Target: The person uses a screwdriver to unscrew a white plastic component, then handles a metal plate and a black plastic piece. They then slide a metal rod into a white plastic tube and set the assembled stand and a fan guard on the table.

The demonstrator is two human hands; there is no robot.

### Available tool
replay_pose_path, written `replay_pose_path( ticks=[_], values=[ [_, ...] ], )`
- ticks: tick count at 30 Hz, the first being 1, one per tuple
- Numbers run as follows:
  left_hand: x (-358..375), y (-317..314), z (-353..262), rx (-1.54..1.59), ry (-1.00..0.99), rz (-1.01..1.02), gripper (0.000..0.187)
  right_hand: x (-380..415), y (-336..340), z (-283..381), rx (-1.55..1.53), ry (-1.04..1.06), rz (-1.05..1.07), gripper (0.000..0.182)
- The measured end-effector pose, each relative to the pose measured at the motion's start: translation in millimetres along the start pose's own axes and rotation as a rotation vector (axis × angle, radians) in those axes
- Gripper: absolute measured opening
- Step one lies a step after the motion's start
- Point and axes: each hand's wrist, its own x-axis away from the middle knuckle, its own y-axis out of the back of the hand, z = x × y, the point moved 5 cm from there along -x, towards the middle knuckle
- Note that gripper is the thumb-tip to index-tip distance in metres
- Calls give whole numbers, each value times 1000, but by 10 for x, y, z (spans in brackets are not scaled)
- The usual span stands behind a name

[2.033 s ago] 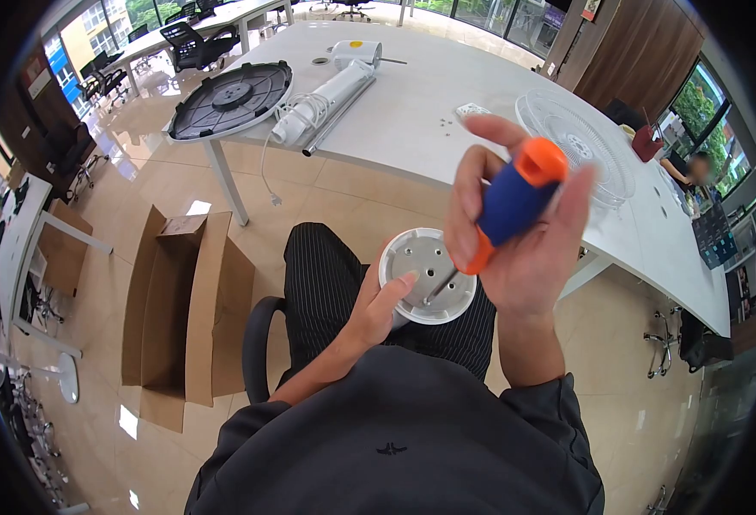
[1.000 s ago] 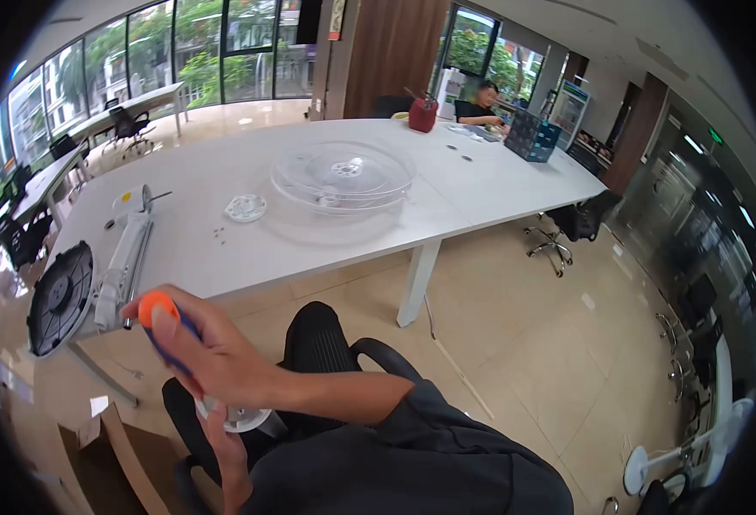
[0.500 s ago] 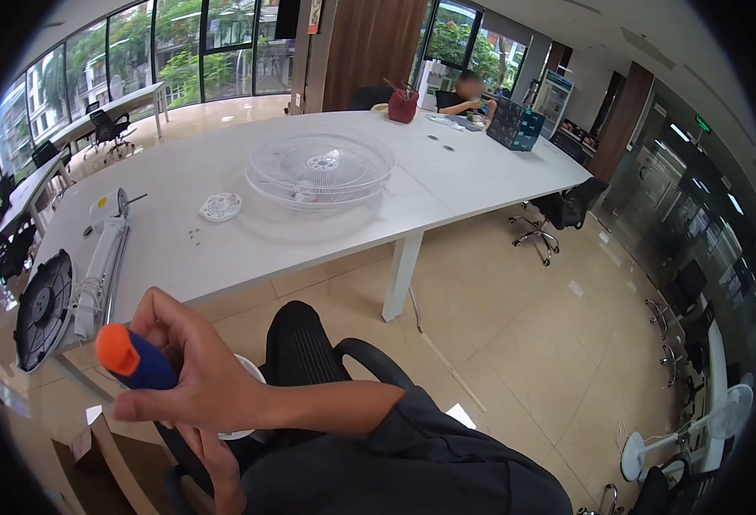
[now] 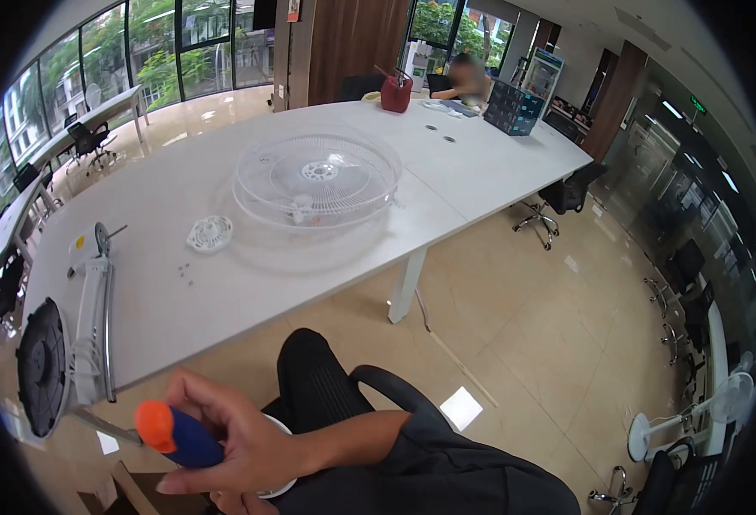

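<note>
My right hand (image 4: 254, 446) is closed around a screwdriver with a blue and orange handle (image 4: 191, 438). The orange end points up and to the left; its shaft is hidden. Below it, only part of my left hand (image 4: 245, 503) shows at the bottom edge, its fingers mostly covered. A white round part (image 4: 282, 427) shows behind my right hand, close to my lap, and most of it is hidden. On the table (image 4: 249, 292) lie a white slotted disc (image 4: 210, 234) and several small screws (image 4: 187, 274).
A clear fan cage (image 4: 318, 176) lies on the table. At its left end are a white fan stand pole (image 4: 92, 330) and a dark round base (image 4: 43, 365). A red bag (image 4: 396, 93), a dark box (image 4: 513, 109) and a seated person (image 4: 464, 81) are farther back. A cardboard box (image 4: 129, 489) stands below.
The view has shifted, so the table's left end sits lower in the picture. My right hand and the screwdriver appear lower and farther right, and less of my left hand shows.
</note>
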Motion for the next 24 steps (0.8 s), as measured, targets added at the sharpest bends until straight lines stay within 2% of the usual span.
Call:
replay_pose_path(
  ticks=[3, 4, 6, 7, 8, 9, 10, 11, 12, 13, 14, 15, 19, 22, 24],
  values=[
    [-124, 24, 75, 26, 0, -18, 32, -173, 92, -32, 36, -8, 26, 48],
    [-137, 32, 164, -7, -28, 125, 21, -224, 106, -2, -7, -43, 3, 46],
    [-115, 68, 307, -75, -27, 136, 27, -224, 187, -71, -97, -157, 31, 46],
    [-231, -13, 233, -68, 59, 62, 18, -201, 204, -20, -203, -158, -2, 43],
    [-431, -98, 23, -37, -26, 107, 17, -229, 218, 85, -59, -7, -114, 47],
    [-461, -116, -24, -47, -54, 136, 15, -207, 294, 108, 216, 159, -205, 55],
    [-461, -154, 0, 6, -87, 94, 14, -157, 383, 69, 382, 225, -248, 62],
    [-508, -167, -37, 22, -101, 137, 13, -184, 367, 143, 362, 117, -258, 57],
    [-540, -167, -132, 22, -162, 84, 14, -186, 338, 153, 216, 122, -277, 48],
    [-531, -157, -103, 22, -155, 132, 15, -172, 318, 147, 84, 135, -308, 40],
    [-529, -153, -83, 47, -175, 137, 18, -175, 308, 173, 149, 180, -342, 36],
    [-508, -137, -62, 24, -173, 143, 18, -150, 287, 214, 223, 235, -382, 37],
    [-427, -119, -32, 124, -185, 165, 22, -1, 187, 317, 102, 235, -349, 41],
    [-350, -132, -123, 127, -195, 180, 23, 102, 193, 335, 356, 298, -359, 43],
    [-309, -105, -175, 152, -190, 206, 21, 108, 117, 344, 379, 316, -362, 46]
  ],
)
